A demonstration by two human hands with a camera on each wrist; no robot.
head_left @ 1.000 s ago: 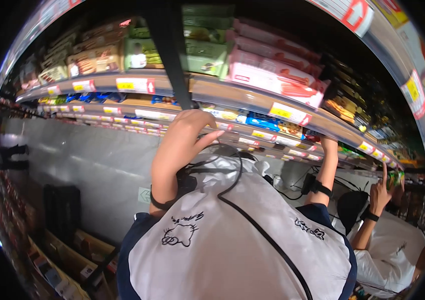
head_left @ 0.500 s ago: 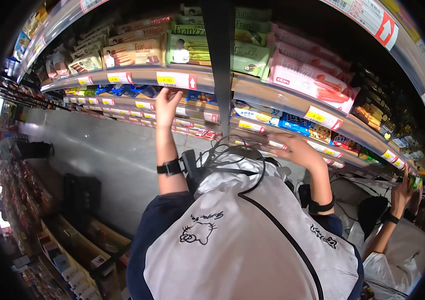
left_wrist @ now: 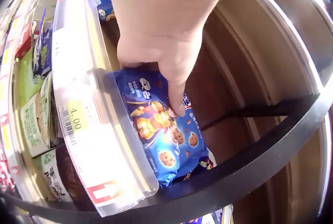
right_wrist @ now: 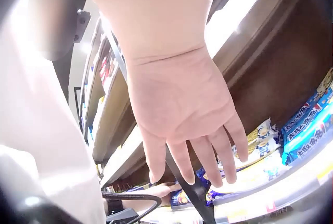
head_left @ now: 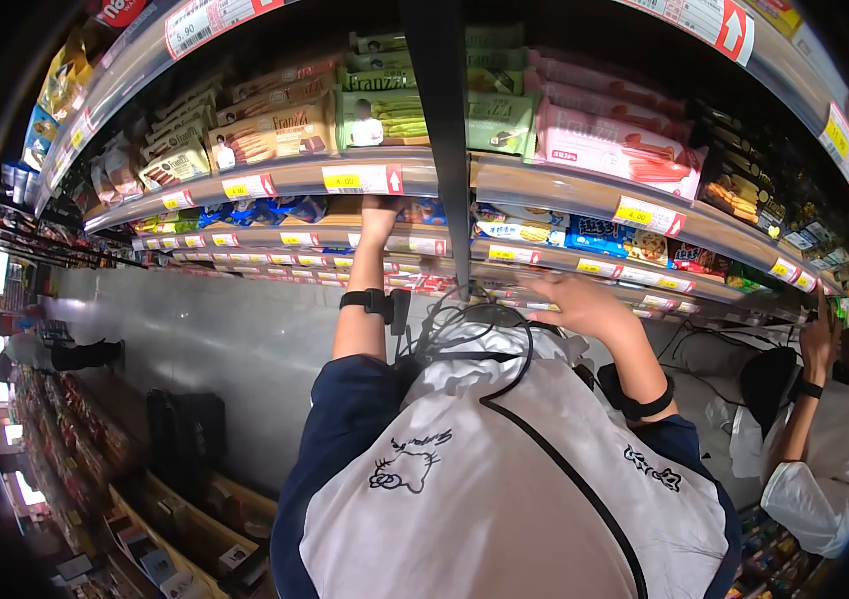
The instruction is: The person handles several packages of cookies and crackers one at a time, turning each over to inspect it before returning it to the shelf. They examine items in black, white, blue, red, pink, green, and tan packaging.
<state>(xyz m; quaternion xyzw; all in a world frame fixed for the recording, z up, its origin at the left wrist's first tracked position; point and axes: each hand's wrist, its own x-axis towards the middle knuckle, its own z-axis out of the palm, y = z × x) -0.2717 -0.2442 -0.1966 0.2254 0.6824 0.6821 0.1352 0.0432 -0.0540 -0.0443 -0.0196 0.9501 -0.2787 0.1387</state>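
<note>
My left hand [head_left: 380, 213] reaches into the second shelf, just left of the dark upright post [head_left: 444, 150]. In the left wrist view this left hand [left_wrist: 166, 73] grips the top of a blue cookie packet [left_wrist: 169, 143] that stands behind the clear shelf-edge strip [left_wrist: 86, 130] marked 4.00. My right hand [head_left: 576, 302] hovers in front of the lower shelves, palm open. Seen from the right wrist, the right hand [right_wrist: 192, 164] has straight, spread fingers and holds nothing.
Pink, green and tan biscuit boxes [head_left: 604, 140] fill the upper shelf. More blue packets [head_left: 594, 240] lie on the second shelf to the right. Another person [head_left: 814, 439] stands at the right with a raised arm. A grey aisle floor [head_left: 205, 329] runs to the left.
My left hand has moved right along the shelf edge and reached in, taking hold of the blue packet. The right hand has stayed open at about the same spot.
</note>
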